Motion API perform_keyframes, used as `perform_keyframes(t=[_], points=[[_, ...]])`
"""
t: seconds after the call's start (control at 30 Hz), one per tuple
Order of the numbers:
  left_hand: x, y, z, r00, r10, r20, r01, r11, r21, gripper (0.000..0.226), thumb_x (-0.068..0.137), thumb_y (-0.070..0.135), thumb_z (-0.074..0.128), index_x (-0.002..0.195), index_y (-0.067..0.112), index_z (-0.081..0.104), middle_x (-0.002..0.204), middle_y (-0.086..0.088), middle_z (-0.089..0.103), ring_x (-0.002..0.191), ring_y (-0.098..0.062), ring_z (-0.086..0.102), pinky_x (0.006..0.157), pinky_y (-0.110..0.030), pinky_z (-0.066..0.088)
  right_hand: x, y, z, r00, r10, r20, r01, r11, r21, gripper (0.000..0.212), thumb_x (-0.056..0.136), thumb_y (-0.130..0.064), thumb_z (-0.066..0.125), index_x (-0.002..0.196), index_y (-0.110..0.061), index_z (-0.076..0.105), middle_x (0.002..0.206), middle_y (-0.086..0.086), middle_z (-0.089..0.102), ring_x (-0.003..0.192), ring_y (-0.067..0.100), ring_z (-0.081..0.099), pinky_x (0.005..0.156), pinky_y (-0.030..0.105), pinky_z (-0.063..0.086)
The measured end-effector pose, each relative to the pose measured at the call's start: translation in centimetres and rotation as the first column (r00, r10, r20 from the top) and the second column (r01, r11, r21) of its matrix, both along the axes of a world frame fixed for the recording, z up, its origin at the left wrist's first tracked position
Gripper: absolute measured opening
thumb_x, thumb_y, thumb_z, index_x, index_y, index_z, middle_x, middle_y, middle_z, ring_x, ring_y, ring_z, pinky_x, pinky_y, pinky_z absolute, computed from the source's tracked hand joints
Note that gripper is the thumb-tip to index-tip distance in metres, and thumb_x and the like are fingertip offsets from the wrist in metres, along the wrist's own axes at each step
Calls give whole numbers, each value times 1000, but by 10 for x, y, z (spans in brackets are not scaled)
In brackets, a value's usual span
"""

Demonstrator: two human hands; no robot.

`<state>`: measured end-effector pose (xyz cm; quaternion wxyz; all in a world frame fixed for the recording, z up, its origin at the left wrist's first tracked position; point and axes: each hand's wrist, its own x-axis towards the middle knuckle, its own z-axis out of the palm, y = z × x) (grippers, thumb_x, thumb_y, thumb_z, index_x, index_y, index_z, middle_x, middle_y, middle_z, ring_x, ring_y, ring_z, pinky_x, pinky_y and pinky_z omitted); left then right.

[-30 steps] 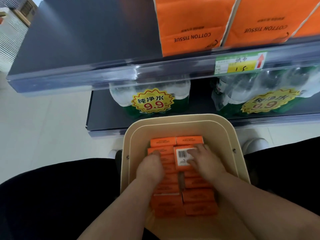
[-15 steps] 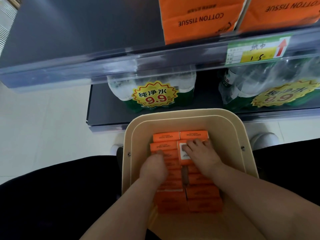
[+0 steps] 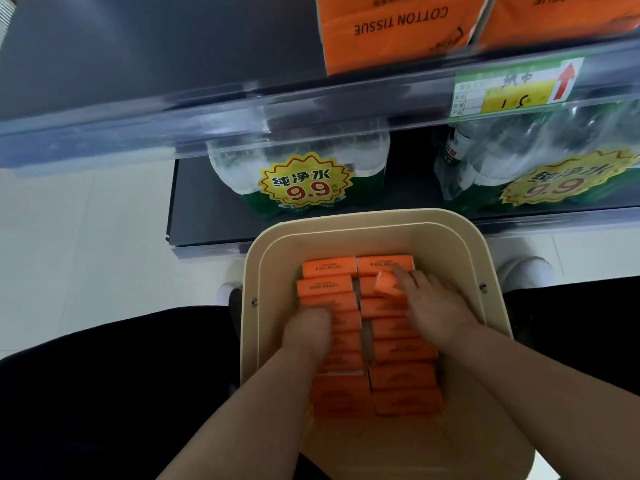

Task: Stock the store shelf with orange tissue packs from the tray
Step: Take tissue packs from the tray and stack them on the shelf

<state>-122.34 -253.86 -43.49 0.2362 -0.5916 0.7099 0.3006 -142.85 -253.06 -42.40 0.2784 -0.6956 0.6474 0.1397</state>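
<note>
Right hand (image 3: 437,315) on pack (image 3: 385,286) (tilted)

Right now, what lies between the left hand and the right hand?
In the head view, only orange tissue packs fill that stretch, two rows side by side in the tray.

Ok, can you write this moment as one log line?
phase: picking | left hand: on left row, grip unclear | right hand: pinches tilted tissue pack | tray: two rows of packs
</note>
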Motion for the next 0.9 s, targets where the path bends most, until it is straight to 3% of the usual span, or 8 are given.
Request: perform_keyframes(t=[0.1, 0.37, 0.47, 0.7, 0.9], points=[[-7, 1, -11, 989, -132, 64, 135, 989, -56, 31, 97, 13, 35, 114, 20, 60, 119, -4, 62, 110, -24, 58, 88, -35, 46, -2, 2, -5, 999, 4, -51, -3, 1000, 16, 65, 97, -15, 31, 152, -23, -3, 148, 5, 26, 133, 25, 31, 108, 43, 28], [-22, -12, -23, 917, -372, 142, 388, 916, -105, 33, 96, 7, 35, 112, 14, 63, 121, -9, 62, 113, -28, 55, 96, -38, 41, 16, 2, 6, 995, -7, -95, 2, 999, -49, 59, 97, -12, 35, 151, -19, 12, 145, 8, 30, 133, 29, 32, 104, 44, 33], [-22, -16, -11, 910, -382, 161, 403, 906, -129, 36, 97, 6, 32, 118, 11, 60, 125, -11, 59, 116, -30, 54, 98, -36, 39, 18, -3, 10, 995, -3, -97, -7, 995, -104, 58, 96, -12, 36, 149, -20, 16, 140, 7, 37, 127, 29, 38, 99, 42, 36], [-16, -26, 48, 912, -344, 224, 375, 919, -118, 28, 94, 9, 42, 105, 12, 67, 113, -8, 67, 106, -27, 63, 84, -34, 50, 21, -7, 29, 991, -14, -133, 0, 994, -105, 59, 93, -9, 39, 147, -20, 19, 137, 7, 39, 126, 28, 40, 98, 41, 38], [-16, -29, 75, 954, -232, 191, 285, 901, -327, 24, 89, 10, 48, 104, 16, 66, 106, -5, 67, 102, -25, 61, 78, -34, 49, 30, 6, 37, 990, -13, -143, -8, 989, -145, 52, 95, -10, 33, 145, -20, 23, 135, 5, 42, 123, 26, 43, 93, 39, 40]])
